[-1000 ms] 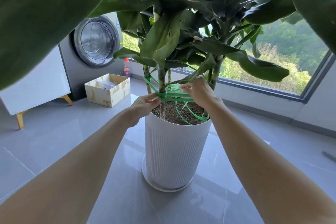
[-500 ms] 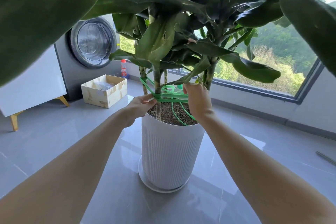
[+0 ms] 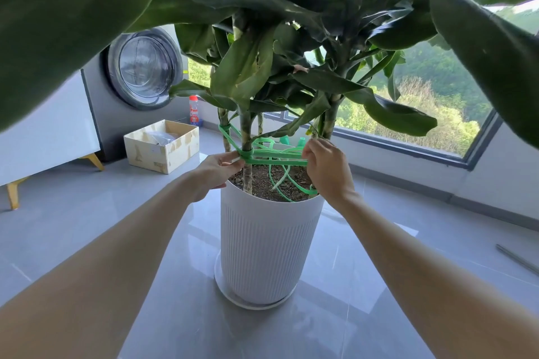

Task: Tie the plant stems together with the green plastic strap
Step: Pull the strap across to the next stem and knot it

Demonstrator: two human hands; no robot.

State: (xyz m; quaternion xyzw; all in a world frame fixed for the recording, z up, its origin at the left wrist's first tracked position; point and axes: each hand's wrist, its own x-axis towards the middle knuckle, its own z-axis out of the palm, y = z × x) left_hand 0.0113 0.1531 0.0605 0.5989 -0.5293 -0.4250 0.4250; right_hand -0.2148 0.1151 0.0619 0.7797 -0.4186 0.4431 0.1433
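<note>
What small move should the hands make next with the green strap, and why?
Probably the right hand should pull the green strap snug toward the right stems. The left hand pinches it at the front stem, already wrapped, while a loose tail lies on the soil.

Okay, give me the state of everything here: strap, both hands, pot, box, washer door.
green strap, looped round the plant stems, stretched between both hands, tail loose over the soil.
left hand, pinches the strap beside a stem.
right hand, holds the strap's other side.
white pot, upright.
cardboard box, open.
washer door, shut.
</note>
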